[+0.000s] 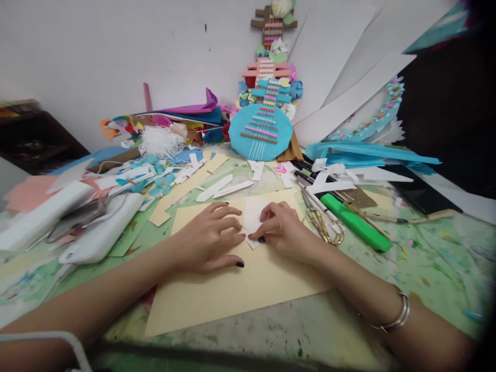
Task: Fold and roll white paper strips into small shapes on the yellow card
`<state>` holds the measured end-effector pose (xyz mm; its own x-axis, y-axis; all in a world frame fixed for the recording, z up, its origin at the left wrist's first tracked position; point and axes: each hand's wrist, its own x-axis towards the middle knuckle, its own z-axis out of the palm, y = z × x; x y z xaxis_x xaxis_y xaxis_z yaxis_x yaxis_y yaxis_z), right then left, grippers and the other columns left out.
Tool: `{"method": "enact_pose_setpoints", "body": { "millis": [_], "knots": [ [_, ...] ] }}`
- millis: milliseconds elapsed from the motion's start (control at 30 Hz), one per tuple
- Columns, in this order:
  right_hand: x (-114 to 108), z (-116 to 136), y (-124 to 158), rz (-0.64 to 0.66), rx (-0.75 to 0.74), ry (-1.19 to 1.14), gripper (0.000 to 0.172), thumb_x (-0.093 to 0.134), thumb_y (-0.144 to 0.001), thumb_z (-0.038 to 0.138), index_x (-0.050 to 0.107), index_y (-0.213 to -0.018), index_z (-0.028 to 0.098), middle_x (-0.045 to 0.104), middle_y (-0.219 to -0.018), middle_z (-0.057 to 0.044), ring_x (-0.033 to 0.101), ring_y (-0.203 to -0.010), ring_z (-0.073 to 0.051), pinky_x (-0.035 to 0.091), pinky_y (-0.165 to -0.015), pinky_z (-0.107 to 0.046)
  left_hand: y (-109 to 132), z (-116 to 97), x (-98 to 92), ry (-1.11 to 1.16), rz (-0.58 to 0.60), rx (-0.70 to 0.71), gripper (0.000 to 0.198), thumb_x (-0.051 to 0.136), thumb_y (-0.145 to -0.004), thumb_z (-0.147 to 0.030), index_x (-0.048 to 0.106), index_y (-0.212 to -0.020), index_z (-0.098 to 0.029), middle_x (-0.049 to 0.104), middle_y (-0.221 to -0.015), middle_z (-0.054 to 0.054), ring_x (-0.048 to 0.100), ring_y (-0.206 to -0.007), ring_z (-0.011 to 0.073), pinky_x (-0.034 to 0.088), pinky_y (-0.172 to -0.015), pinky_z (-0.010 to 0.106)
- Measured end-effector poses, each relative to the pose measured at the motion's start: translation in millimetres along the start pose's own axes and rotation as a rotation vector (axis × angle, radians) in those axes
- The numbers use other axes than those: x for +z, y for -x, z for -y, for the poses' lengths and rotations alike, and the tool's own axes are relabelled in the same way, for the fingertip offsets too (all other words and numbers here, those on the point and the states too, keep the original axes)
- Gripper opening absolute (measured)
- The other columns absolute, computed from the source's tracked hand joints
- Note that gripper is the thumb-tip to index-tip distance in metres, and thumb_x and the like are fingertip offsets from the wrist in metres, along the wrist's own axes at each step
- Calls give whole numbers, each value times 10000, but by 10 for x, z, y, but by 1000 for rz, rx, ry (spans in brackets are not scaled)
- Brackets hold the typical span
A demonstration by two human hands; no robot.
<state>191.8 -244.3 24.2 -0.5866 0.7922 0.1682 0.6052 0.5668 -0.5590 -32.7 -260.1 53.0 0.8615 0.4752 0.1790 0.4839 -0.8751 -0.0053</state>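
A small white piece of paper (253,216), pointed at its near end, lies on a large cream sheet (209,299). My right hand (284,227) has its fingers curled, with thumb and forefinger pinched at the paper's near right part. Spread and flat, my left hand (211,235) rests on the cream sheet, its fingertips at the paper's left edge and holding nothing. Two white pointed strips (215,187) lie just beyond the sheet. To the right of my right hand are gold-handled scissors (323,225).
A bright green cutter-like tool (355,222) and a dark phone (422,188) lie on the right. On the left are paper scraps, a white power strip (103,227) and white shredded strands (160,141). A blue paper lute-shaped craft (261,132) leans at the back wall.
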Motion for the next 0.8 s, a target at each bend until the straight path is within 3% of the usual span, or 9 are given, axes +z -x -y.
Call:
{"method": "enact_pose_setpoints", "body": {
  "millis": [267,433,533,600,700,800],
  "knots": [
    [-3,-20,22,-18,-22,-34,269,628,-759,131,724,-844,367,531,-927,-41,437,-939,-204,332,-858,-408,-24,-19,24,4,-32,-14,266,545,-820,-403,639,-981,-213,619,-955,78,460,-1130,281,318,-979,487],
    [-66,-161,-35,-134,22,-185,330,568,-766,89,665,-1044,238,546,-1074,-73,499,-1021,-198,377,-926,-383,-23,4,59,143,-85,-11,244,583,-804,-374,645,-972,-209,616,-1063,93,491,-1110,259,347,-987,459],
    [-84,-247,-87,-216,74,-76,377,526,-765,63,619,-1114,173,543,-1173,-109,447,-1131,-237,345,-981,-417,-5,65,93,293,-93,-13,240,575,-818,-326,635,-1021,-214,611,-1118,96,517,-1094,227,406,-955,406],
    [-83,-268,-108,-183,52,-4,387,514,-779,74,598,-1145,165,552,-1200,-112,423,-1155,-252,341,-981,-436,6,110,120,363,-103,-1,242,567,-825,-299,632,-1043,-214,619,-1119,95,530,-1089,215,429,-937,390],
    [-84,-253,-121,-127,2,51,312,510,-791,78,649,-1056,164,582,-1176,-102,446,-1121,-250,366,-951,-417,9,145,169,360,-158,3,212,579,-815,-282,648,-1005,-219,645,-1082,85,549,-1076,212,402,-967,419],
    [-98,-236,-124,-137,15,67,245,510,-789,68,691,-934,147,631,-1058,-96,514,-1003,-226,402,-892,-372,-10,103,210,280,-293,-39,189,593,-803,-260,647,-978,-215,662,-1042,75,568,-1046,203,379,-983,432]
  ]
}}
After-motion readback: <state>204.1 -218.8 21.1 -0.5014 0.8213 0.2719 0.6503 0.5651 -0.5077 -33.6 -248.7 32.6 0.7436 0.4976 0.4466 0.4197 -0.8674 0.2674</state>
